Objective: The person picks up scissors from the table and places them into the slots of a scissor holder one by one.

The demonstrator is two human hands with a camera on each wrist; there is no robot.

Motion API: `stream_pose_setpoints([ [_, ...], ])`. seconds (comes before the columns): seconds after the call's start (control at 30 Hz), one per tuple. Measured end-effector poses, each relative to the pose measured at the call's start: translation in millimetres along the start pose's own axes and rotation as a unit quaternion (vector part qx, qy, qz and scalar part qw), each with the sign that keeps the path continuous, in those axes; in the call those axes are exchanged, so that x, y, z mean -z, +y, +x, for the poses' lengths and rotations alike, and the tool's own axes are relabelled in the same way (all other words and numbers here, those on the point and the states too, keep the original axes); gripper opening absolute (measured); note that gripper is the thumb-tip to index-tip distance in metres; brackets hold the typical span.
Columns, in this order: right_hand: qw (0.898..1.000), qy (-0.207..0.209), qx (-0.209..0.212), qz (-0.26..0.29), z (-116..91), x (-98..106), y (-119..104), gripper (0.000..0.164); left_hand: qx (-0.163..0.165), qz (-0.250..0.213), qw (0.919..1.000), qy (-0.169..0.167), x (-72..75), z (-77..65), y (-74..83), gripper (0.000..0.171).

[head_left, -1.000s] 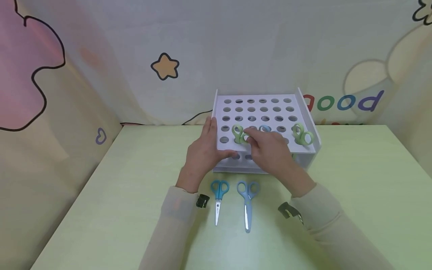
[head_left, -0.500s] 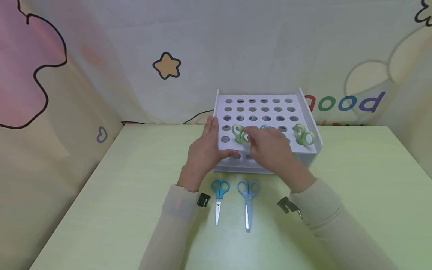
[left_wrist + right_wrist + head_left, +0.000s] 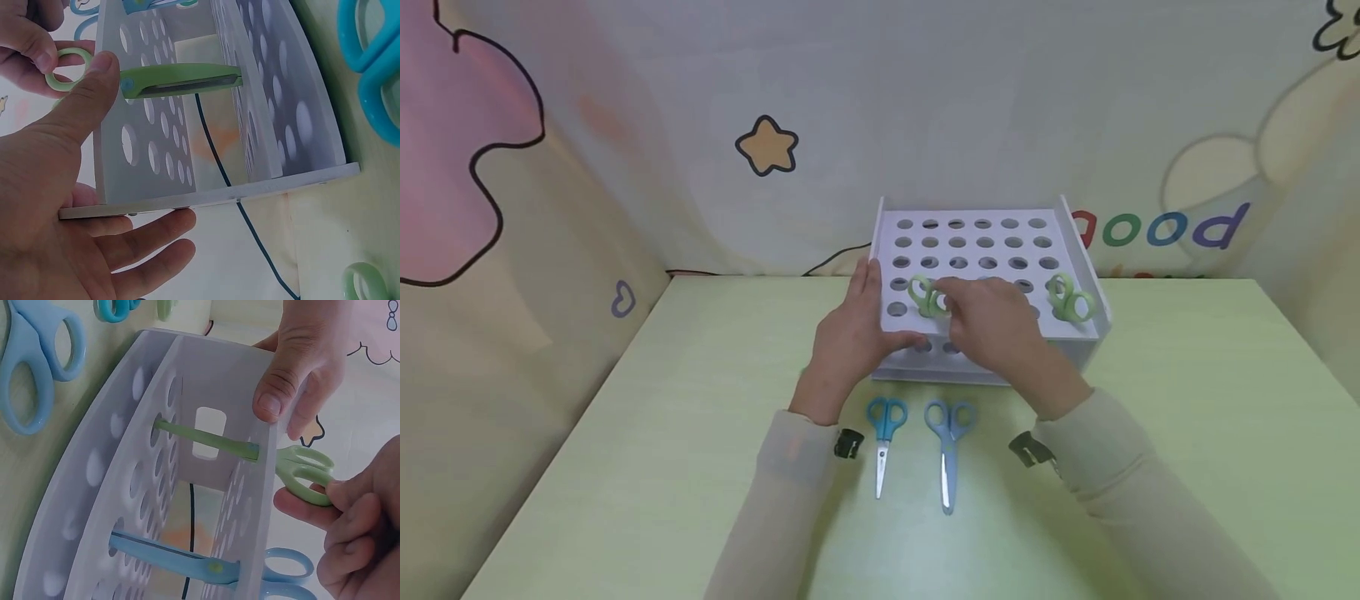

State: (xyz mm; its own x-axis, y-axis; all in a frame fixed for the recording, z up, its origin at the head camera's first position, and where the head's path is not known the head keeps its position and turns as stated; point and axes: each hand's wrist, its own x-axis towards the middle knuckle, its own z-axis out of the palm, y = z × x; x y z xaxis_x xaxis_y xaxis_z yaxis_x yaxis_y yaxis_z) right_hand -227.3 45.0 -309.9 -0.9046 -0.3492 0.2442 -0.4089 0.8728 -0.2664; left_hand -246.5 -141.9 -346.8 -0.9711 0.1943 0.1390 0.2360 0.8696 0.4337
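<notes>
A white rack (image 3: 971, 252) with rows of round holes stands on the table. My left hand (image 3: 850, 337) grips its left side panel, thumb over the front edge and fingers along the outside. Green scissors (image 3: 209, 439) stand in the rack, blade down through upper and lower holes. Thumb and forefinger of my right hand (image 3: 996, 321) pinch one of their handle rings. Light blue scissors (image 3: 181, 559) stand beside them, their handles hidden behind my right hand in the head view. More green scissors (image 3: 1069, 302) sit in the front right of the rack.
Small teal scissors (image 3: 887, 423) and larger pale blue scissors (image 3: 950, 450) lie on the table before the rack, between my forearms. A light green ring (image 3: 369, 278) lies on the table left of the rack. A patterned cloth (image 3: 955, 108) hangs behind, with a dark cable along its foot.
The pinched green scissors' handles have shifted slightly left with my right hand. The blue handle behind that hand has become hidden. My left hand keeps its hold.
</notes>
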Motion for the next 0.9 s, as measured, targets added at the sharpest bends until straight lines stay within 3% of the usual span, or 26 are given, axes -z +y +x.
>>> stream_pose_setpoints([
  [0.13, 1.0, -0.009, -0.017, 0.02, 2, -10, 0, 0.038, 0.004, 0.006, 1.0, -0.001, -1.1, -0.3, -3.1, 0.124],
  [0.37, 0.994, 0.084, 0.002, 0.067, -4, -27, 7, 0.032, -0.006, 0.007, 0.9999, 0.006, -2.2, 0.0, -2.7, 0.124],
  [0.43, 0.993, 0.095, 0.002, 0.076, -5, -28, 8, 0.031, -0.007, 0.008, 0.9999, 0.007, -2.0, 0.2, -1.7, 0.125],
  [0.9, 0.991, 0.08, -0.025, 0.104, -9, -26, 10, 0.04, -0.004, 0.001, 1.0, 0.009, -0.6, -0.1, 0.5, 0.122],
])
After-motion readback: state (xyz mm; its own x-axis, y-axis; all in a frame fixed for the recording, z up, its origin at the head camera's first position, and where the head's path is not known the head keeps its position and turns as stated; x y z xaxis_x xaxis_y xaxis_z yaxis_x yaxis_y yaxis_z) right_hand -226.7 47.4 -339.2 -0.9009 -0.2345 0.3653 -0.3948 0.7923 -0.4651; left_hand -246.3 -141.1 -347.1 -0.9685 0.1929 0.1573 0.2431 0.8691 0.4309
